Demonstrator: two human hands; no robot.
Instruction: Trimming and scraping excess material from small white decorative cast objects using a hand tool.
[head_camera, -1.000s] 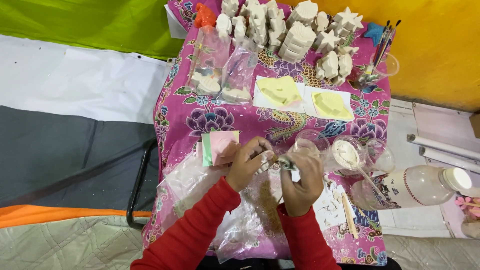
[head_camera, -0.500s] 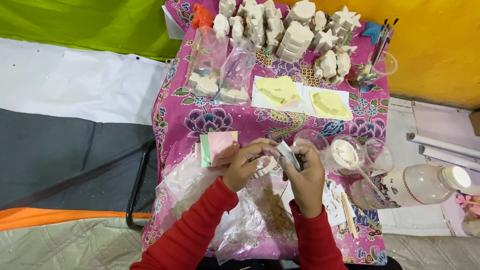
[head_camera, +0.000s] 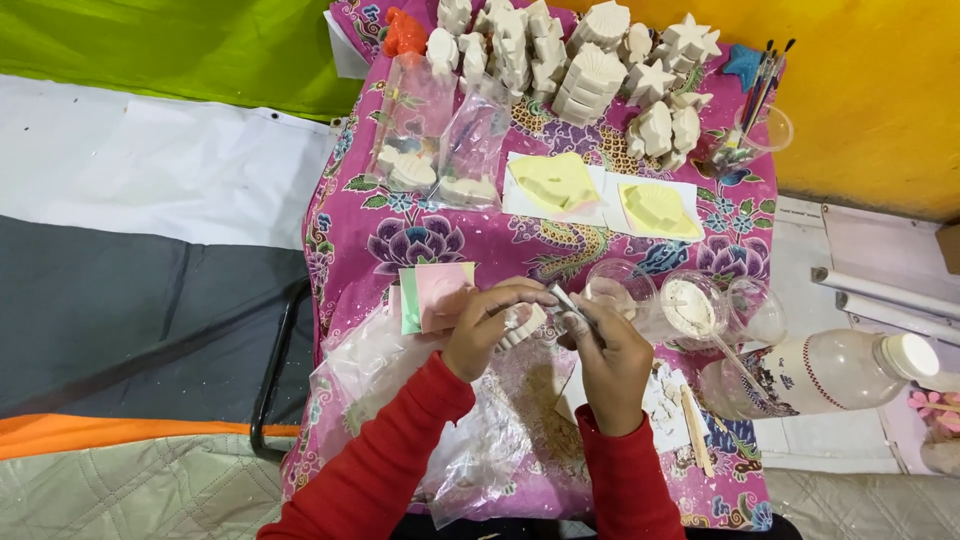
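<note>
Near edge: both arms in red sleeves, hands meet over a crumpled clear plastic sheet (head_camera: 490, 450) with plaster dust and crumbs on it.
Left hand (head_camera: 485, 325): fingers closed around a small white plaster cast (head_camera: 522, 323), held just above the sheet, centre of table.
Right hand (head_camera: 608, 355): fingers pinched shut on a thin metal scraping tool (head_camera: 575, 312), tip at the cast's right edge, touching or nearly so, can't tell which.
Just left of the left hand: pink and green paper cards (head_camera: 435, 295).
Right of the right hand: flat wooden stick (head_camera: 697, 430) on white debris; clear plastic bottle (head_camera: 830, 372) lying on its side, white cap.
Behind the hands: three clear plastic cups (head_camera: 690, 305), the middle one with white plaster inside.
Mid table: two yellow moulds (head_camera: 600, 195) on white paper; two clear bags (head_camera: 440, 140) with casts inside.
Far end: stacked white plaster figures (head_camera: 580, 60), shells and stars; cup of paintbrushes (head_camera: 755, 120) on the right.
All on a pink floral tablecloth (head_camera: 370, 220).
</note>
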